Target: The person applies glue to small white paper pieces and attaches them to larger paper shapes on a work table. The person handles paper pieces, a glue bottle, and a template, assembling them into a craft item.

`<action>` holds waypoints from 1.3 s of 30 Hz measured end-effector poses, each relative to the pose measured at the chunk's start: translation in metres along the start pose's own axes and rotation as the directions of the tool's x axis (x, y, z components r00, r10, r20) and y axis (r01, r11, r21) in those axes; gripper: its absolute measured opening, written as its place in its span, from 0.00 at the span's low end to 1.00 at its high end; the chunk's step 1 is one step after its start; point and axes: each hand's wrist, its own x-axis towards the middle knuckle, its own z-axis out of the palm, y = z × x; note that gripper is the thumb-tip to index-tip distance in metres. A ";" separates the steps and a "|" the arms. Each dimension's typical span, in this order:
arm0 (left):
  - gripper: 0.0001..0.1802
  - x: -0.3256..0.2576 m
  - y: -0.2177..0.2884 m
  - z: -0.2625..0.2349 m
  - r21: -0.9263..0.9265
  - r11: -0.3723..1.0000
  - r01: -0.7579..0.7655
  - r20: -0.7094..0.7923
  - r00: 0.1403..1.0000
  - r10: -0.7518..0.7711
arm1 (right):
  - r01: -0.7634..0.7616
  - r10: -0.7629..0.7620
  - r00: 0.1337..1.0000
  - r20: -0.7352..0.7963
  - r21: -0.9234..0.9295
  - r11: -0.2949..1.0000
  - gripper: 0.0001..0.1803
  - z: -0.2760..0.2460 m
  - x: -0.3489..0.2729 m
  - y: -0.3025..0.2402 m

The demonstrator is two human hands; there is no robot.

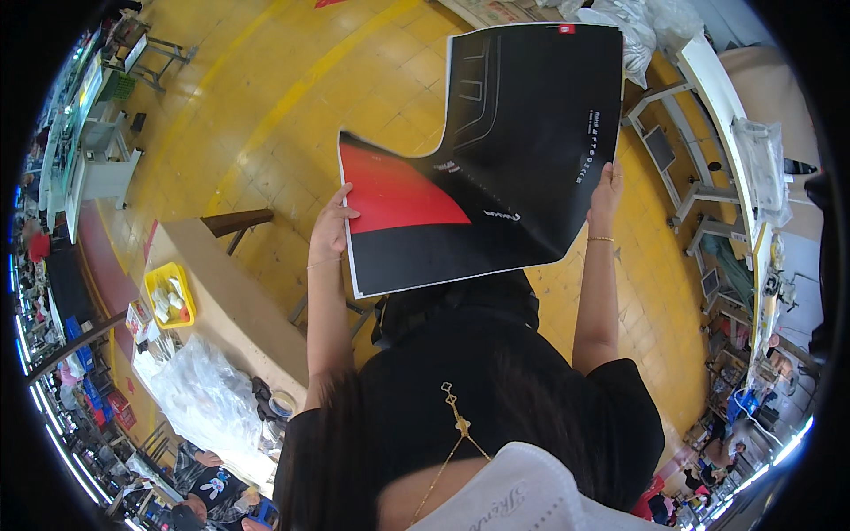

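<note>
Between my hands I hold up a large black printed sheet (531, 115) with a red patch, thin white edges and a deep curved notch on its upper left side. It looks bent where its two wide parts meet. My left hand (333, 223) grips the left edge beside the red patch, fingers over the front. On the opposite side, my right hand (606, 194) pinches the lower right edge. Each thumb or finger tip shows only in part, since the sheet covers the rest. The sheet is raised in front of me over the yellow floor.
A brown-topped table (221, 292) at my left carries a yellow basket (169, 295) of small whitish items, a clear plastic bag (208, 389) and a tape roll (282, 405). A long white bench (722, 88) curves along the right. Another person (212, 482) is at lower left.
</note>
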 end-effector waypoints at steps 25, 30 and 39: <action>0.30 0.361 0.152 0.217 0.010 0.998 0.066 0.003 0.998 -0.066 | 0.865 -0.413 0.308 0.857 -0.072 0.496 0.23 0.128 0.189 -0.140; 0.30 0.448 0.221 0.179 -0.161 0.986 -0.039 0.334 0.938 0.092 | 0.809 -0.315 0.291 0.903 -0.057 0.586 0.23 0.192 0.216 -0.174; 0.28 0.522 0.372 0.242 0.273 0.919 0.284 0.058 0.949 -0.311 | 0.648 -0.117 0.568 0.815 -0.355 0.674 0.19 0.289 0.279 -0.201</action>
